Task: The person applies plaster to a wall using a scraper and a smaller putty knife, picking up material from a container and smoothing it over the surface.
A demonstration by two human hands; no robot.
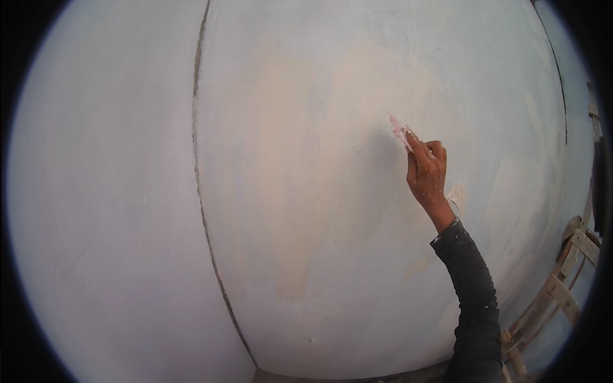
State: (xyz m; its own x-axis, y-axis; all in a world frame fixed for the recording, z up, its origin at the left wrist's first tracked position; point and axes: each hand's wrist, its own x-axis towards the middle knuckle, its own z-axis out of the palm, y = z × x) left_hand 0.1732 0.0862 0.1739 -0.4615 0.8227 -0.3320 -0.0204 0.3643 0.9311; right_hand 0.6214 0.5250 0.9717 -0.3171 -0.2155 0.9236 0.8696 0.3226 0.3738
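Building interior, wall-finishing site: pale wall [348,338] bearing irregular cream patches [287,179] of what looks like filler across its middle and toward its right edge, with a rough dark seam [196,127] running down its left side to the lower edge and a second, thinner seam [561,83] near the upper right corner. Associated items: ladder-like frame [563,299] of rough wooden slats, at the lower right corner; thin pink, white-smeared tool [398,129] in a white-flecked right hand [428,172], before the wall.
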